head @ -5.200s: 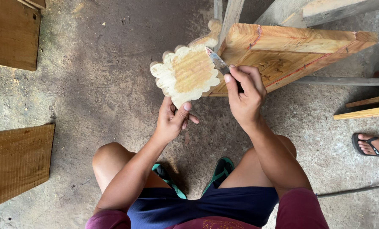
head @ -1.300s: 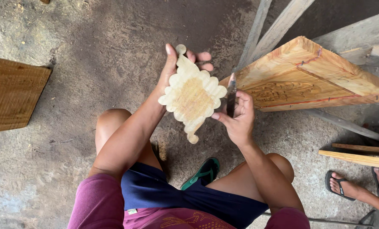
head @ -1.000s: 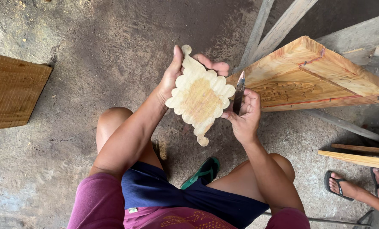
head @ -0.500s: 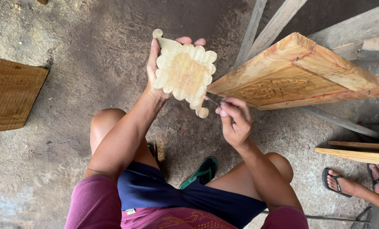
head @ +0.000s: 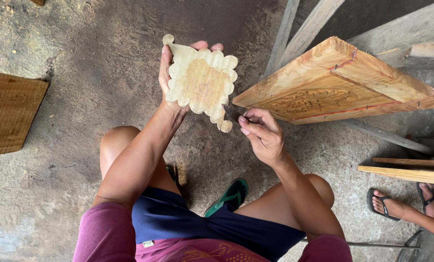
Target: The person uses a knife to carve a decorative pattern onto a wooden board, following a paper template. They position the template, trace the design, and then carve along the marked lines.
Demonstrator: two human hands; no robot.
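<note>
Over a bare concrete floor [head: 71, 63], seated person's left hand [head: 170, 77] holds up a scalloped wooden cutout [head: 201, 83], pale, flat, roughly square with wavy edges and small round knobs at two corners. Thumb runs along the cutout's left edge, fingertips wrap over the top edge, so the fingers are closed on the piece, gripping it from behind. Cutout sits tilted, above the knees, just left of a carved wooden block [head: 340, 82]. Right hand [head: 263, 136] is below and right of the cutout, fingers pinched shut on a small dark blade [head: 232, 112]; blade tip is at the cutout's lower right edge near the bottom knob, touching or nearly, hard to tell. Carved block is propped at an angle, relief carving on its underside face, red line along an edge. Brown wooden panel [head: 8, 114] lies at far left. Green sandal [head: 229, 196] between the legs. Another person's sandalled feet [head: 404, 204] at lower right, well apart. Loose wooden slats [head: 406, 172] near them
</note>
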